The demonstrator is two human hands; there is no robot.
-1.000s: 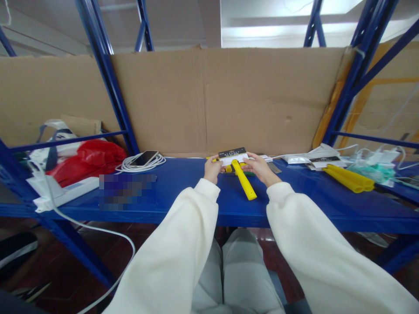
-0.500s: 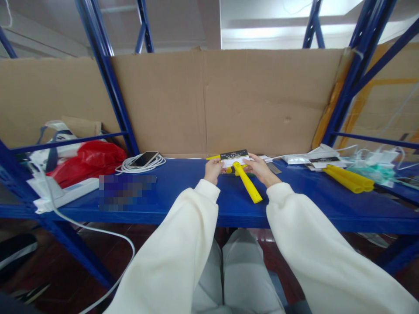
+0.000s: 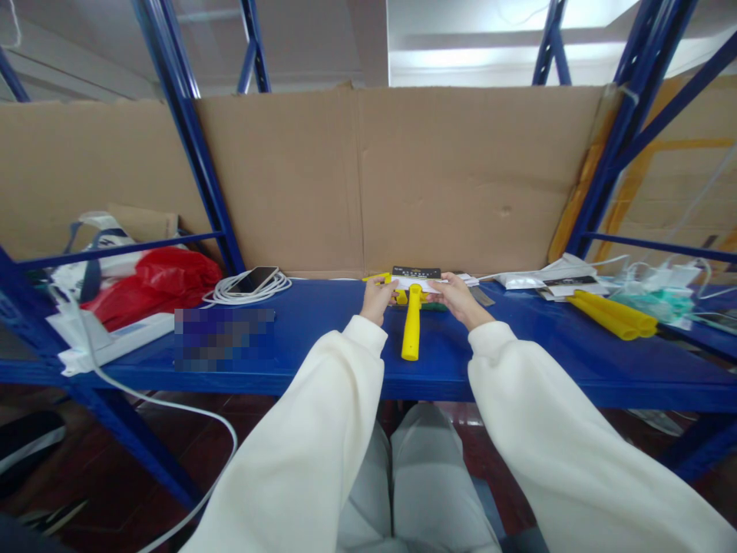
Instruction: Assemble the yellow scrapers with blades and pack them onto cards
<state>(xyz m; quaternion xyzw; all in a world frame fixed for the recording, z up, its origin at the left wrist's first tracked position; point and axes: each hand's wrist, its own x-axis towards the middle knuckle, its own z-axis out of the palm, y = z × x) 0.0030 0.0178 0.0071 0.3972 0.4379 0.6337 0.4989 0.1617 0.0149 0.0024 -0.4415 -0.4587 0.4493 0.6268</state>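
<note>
A black and white printed card (image 3: 415, 274) is stretched between my two hands, above the blue shelf. My left hand (image 3: 378, 299) pinches its left end, and my right hand (image 3: 456, 299) pinches its right end, thumbs towards me. Right at the card sits the head of a yellow-handled tool, whose handle (image 3: 411, 326) points straight towards me. Something green shows under the head. My fingers and the card hide much of the head, so its kind cannot be made out. A thin yellow piece (image 3: 377, 277) lies behind my left hand.
Two yellow tube-like handles (image 3: 613, 315) lie to the right, near white packets (image 3: 546, 274) and a green tangle with white cords (image 3: 656, 299). On the left are a phone (image 3: 257, 279) on a coiled white cable (image 3: 276, 289) and a red bag (image 3: 173, 280). Cardboard (image 3: 431, 177) stands behind.
The yellow handle has swung from slanting right to pointing straight at me. The card has levelled and shifted slightly right. Both hands keep their hold.
</note>
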